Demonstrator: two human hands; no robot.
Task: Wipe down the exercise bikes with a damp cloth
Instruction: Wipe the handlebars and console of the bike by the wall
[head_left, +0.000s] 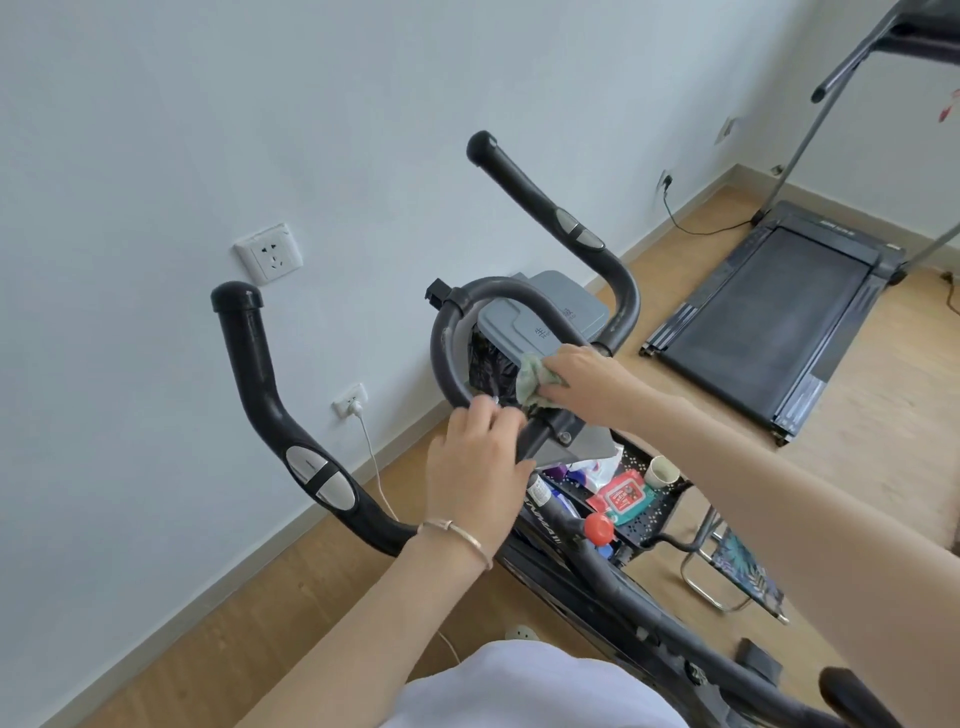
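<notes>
exercise bike (597, 566) fills the near centre, wipe judged in progress | loop handlebar (447, 343) at centre being wiped, outer grips and frame likely left | right hand (587, 382) closed on the green cloth (530, 382) against the loop | left hand (478, 467) wrapped round the stem, steadying

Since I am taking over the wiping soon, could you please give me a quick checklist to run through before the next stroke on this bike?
1. Cloth gripped in right hand: ok.
2. Cloth touching the loop bar: ok.
3. Left hand steadying the handlebar centre: ok.
4. Cloth damp enough: cannot tell.
5. Left handlebar and right handlebar free of obstructions: ok.
6. Charger cable clear of the hands: ok.
</notes>
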